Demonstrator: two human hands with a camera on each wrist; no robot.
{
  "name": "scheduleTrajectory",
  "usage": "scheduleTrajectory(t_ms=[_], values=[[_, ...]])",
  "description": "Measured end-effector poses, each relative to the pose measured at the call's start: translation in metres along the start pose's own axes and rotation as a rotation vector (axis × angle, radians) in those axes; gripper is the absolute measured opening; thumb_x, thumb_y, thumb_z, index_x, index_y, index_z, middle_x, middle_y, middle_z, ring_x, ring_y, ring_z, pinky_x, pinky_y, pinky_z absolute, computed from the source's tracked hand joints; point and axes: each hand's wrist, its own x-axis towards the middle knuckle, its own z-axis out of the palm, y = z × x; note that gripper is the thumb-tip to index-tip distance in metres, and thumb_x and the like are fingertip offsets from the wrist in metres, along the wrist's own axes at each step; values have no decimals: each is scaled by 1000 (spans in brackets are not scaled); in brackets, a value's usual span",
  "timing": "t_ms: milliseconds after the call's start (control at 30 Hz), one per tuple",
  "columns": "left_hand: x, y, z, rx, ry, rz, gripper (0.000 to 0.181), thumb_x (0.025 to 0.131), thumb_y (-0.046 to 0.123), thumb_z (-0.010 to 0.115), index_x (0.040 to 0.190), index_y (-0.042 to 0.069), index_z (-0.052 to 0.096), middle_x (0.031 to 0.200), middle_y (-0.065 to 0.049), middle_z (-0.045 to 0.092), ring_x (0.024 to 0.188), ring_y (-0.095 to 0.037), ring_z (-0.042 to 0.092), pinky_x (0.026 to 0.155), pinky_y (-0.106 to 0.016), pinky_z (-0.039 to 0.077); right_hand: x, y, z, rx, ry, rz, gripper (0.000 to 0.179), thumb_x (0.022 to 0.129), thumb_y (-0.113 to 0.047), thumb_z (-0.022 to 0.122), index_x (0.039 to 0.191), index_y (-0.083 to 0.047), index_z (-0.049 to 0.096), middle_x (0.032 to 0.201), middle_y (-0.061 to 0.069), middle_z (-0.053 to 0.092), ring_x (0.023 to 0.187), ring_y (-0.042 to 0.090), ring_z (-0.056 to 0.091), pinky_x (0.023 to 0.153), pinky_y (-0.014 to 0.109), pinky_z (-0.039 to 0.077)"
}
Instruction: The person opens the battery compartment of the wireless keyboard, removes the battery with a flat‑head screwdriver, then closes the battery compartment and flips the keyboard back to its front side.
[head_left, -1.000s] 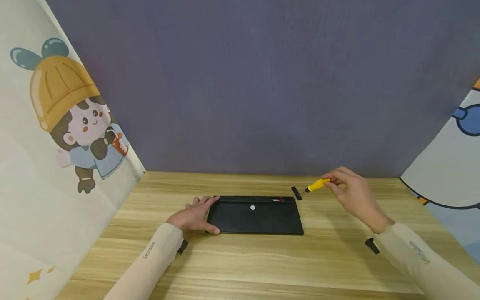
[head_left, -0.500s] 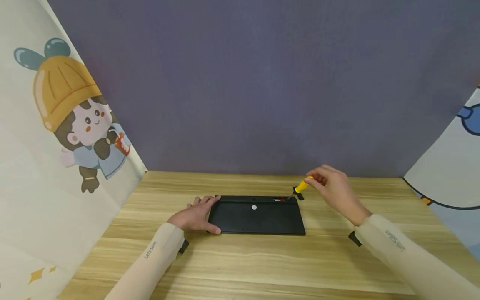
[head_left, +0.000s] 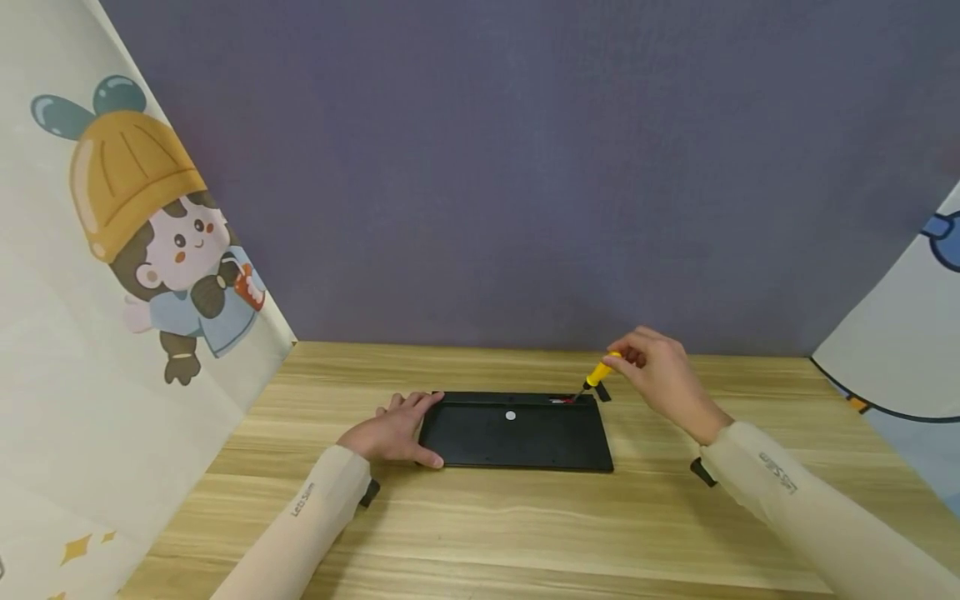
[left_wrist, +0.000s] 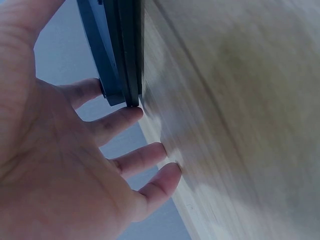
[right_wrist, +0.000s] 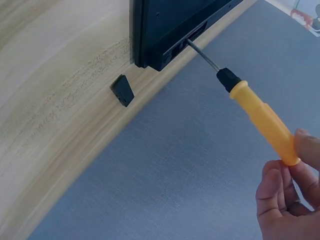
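Left hand (head_left: 393,429), fingers spread apart, rests on left end of the black panel (head_left: 517,437), which lies flat on the desk (head_left: 480,525), thumb at its near edge. Right hand (head_left: 663,379) has fingers clamped on handle end of the yellow screwdriver (right_wrist: 252,105), tilted, tip in the recess (right_wrist: 197,31) at panel's far right. Small black piece (right_wrist: 122,90) lies just beside that corner.

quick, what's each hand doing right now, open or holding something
Left hand: open, fingers spread, touching one end of the black flat device.
Right hand: closed, holding the yellow screwdriver by its handle.
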Motion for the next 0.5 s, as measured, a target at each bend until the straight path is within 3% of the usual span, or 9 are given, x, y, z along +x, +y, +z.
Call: scheduleTrajectory(t_ms=[267, 500], values=[[-1, 0, 1, 7, 4, -19, 108, 67, 54, 80, 152, 26, 21, 153, -10, 21, 138, -42, 12, 102, -67, 12, 2, 6, 6, 38, -86, 35, 12, 82, -15, 75, 93, -10, 72, 77, -5, 56, 63, 10, 52, 54, 27, 46], [-1, 1, 0, 1, 0, -12, 108, 67, 53, 80, 152, 25, 20, 153, -9, 21, 138, -41, 12, 103, -66, 11, 3, 11, 0, 19, -14, -21, 5, 82, -13, 74, 87, -12, 74, 73, -7, 53, 59, 9, 47, 50, 26, 42]])
